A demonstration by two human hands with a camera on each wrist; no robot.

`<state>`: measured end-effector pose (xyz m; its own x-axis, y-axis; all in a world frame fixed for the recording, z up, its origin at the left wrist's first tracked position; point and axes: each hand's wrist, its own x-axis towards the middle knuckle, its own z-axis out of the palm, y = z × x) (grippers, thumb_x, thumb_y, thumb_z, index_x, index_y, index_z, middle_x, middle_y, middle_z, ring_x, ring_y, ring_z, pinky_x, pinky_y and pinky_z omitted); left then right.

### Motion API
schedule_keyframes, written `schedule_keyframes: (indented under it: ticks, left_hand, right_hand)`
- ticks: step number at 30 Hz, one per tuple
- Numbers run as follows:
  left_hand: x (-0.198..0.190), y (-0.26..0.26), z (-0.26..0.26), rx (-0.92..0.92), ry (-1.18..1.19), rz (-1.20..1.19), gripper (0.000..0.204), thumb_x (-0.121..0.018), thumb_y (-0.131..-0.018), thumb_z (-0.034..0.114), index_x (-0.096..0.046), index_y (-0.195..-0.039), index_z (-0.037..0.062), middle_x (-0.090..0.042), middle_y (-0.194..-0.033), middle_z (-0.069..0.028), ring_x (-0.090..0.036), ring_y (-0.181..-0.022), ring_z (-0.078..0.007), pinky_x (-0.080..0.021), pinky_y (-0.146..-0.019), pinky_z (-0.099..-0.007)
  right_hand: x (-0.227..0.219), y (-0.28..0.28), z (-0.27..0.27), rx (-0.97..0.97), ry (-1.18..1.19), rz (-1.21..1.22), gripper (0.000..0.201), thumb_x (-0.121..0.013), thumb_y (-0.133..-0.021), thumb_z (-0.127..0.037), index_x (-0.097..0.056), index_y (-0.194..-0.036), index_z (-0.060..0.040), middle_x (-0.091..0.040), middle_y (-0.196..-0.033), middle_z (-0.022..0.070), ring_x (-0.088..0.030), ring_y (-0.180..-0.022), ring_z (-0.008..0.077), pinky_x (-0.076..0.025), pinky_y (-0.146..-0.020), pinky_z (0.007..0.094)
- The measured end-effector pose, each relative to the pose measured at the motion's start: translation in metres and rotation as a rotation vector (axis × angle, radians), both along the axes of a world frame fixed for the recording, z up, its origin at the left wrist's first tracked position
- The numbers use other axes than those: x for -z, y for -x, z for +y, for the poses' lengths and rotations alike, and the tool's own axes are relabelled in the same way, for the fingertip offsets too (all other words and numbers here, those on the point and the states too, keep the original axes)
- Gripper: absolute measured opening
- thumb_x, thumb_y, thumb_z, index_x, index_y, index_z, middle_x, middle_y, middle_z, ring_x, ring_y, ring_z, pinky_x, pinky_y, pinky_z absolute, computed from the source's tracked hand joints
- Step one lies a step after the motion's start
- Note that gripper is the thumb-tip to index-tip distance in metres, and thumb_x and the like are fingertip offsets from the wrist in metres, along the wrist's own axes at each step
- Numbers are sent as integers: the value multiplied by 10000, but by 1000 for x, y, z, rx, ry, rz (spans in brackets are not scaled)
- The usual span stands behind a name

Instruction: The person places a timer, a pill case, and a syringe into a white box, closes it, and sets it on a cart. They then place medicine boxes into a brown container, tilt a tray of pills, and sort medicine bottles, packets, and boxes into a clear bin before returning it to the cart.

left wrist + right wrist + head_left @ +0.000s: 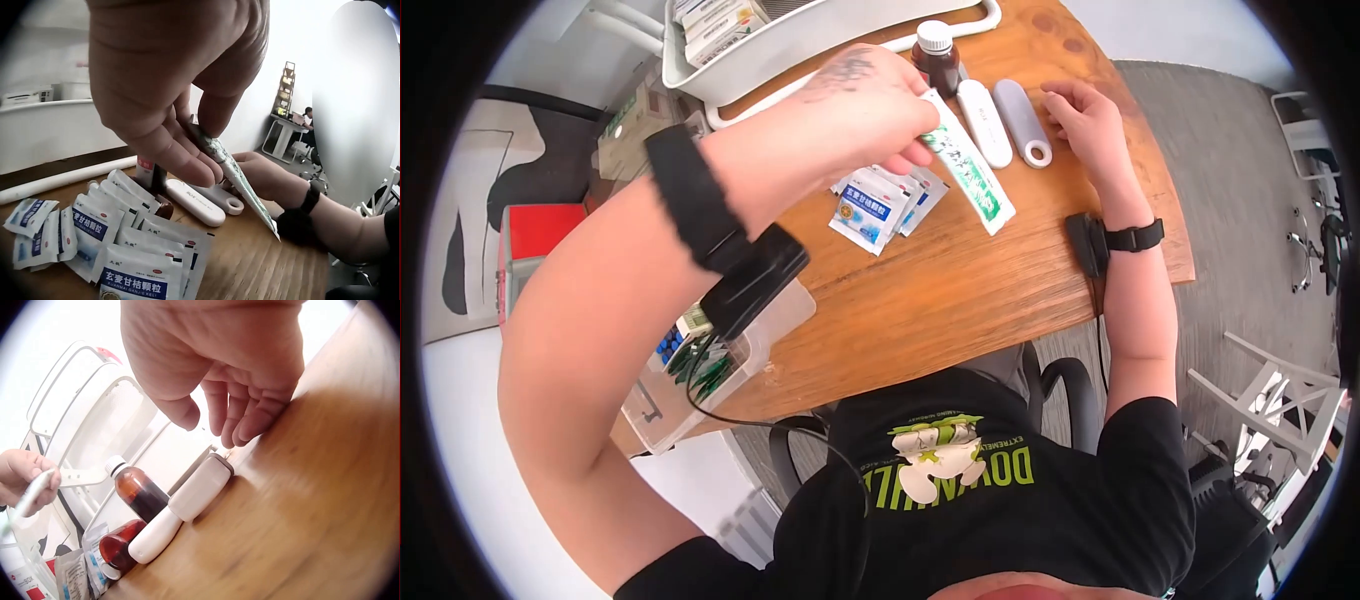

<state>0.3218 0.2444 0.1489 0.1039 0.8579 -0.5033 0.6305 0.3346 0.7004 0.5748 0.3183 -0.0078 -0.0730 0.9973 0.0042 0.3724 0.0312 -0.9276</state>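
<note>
My left hand (870, 105) pinches one end of a long, flat white-and-green packet (970, 175), which slants down over the table. Its thumb and fingers meet at the packet's top edge in the left wrist view. My right hand (1090, 125), fingers loosely bent and holding nothing, is beside a lavender-grey handheld device (1022, 118) with a ring at one end. A white handheld device (985, 123) lies alongside that one. Behind them stands a brown bottle with a white cap (140, 490); a second reddish-brown bottle (119, 545) lies nearby in the right wrist view.
Several white-and-blue granule sachets (875, 208) lie on the wooden table (880, 300) below my left hand. A white basket (770, 45) with boxes stands at the back. At the left edge is a clear plastic bin (750, 350) holding green packs.
</note>
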Motion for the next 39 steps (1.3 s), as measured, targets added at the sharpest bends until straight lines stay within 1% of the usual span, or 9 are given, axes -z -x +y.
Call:
schedule_keyframes:
  ticks: [7, 10, 14, 17, 20, 26, 29, 35, 39]
  left_hand:
    - [-20, 24, -14, -21, -250, 52, 407, -651, -933, 167, -612, -1292, -20, -694, -1123, -107, -678, -983, -173, -567, -771, -295]
    - [-78, 38, -50, -92, -367, 20, 304, -640, -946, 137, -647, -1162, -77, -700, -958, -107, -658, -811, -128, -528, -687, -237]
    - [-98, 85, -106, -191, -535, 411, 271, -662, -934, 128, -646, -1121, -67, -683, -883, -71, -644, -744, -87, -518, -629, -198]
    - [-105, 151, -142, -173, -345, 507, 330, -671, -932, 172, -626, -1172, -49, -696, -963, -78, -670, -835, -150, -552, -713, -272]
    - [-82, 203, -198, 118, -175, 709, 499, -715, -831, 101, -614, -1318, 65, -703, -1152, -78, -687, -1011, -199, -552, -856, -340]
    - [-15, 240, -259, 233, -202, 713, 418, -733, -767, 73, -640, -1171, 21, -680, -1103, -193, -646, -1012, -396, -520, -889, -457]
    - [-11, 226, -246, 274, -10, 877, 307, -746, -769, 85, -645, -1048, 7, -675, -989, -188, -645, -965, -392, -515, -845, -467]
    - [7, 228, -241, 406, -279, 773, 138, -720, -791, 102, -644, -861, 12, -659, -831, -173, -639, -854, -395, -509, -752, -483]
    - [12, 221, -232, 452, -118, 959, 120, -690, -822, 126, -641, -837, 17, -646, -802, -172, -631, -826, -399, -504, -715, -490]
  right_hand:
    - [7, -4, 3, -60, 15, -37, 306, -655, -982, -226, -709, -1208, -28, -715, -1008, 26, -640, -878, 95, -516, -740, 251]
    - [-2, -5, -1, -28, -88, -144, 323, -680, -946, -262, -738, -1150, -18, -748, -970, 64, -645, -817, 104, -519, -717, 268]
    - [22, -30, 23, 2, -116, -144, 338, -691, -964, -266, -725, -1225, -54, -717, -1064, 27, -625, -896, 89, -480, -739, 232]
    - [27, -33, 27, 7, -79, -8, 326, -694, -969, -230, -715, -1242, -52, -684, -1049, -10, -591, -907, 62, -453, -724, 216]
    - [29, -34, 26, 3, -82, 27, 355, -711, -955, -261, -713, -1235, -41, -674, -1052, -8, -584, -927, 76, -458, -740, 222]
    - [40, -37, 36, 1, -35, 45, 344, -716, -958, -231, -704, -1243, -38, -669, -1039, -15, -576, -910, 62, -457, -733, 214]
    - [40, -36, 37, 24, 4, 82, 313, -689, -981, -168, -682, -1271, -49, -640, -994, -40, -565, -876, 30, -443, -716, 193]
    - [30, -30, 32, 41, 26, 108, 322, -684, -986, -169, -671, -1279, -36, -626, -967, -46, -561, -856, 32, -452, -716, 196]
    - [33, -34, 33, 5, 44, 115, 322, -684, -989, -176, -670, -1279, -37, -624, -966, -45, -562, -865, 32, -456, -718, 200]
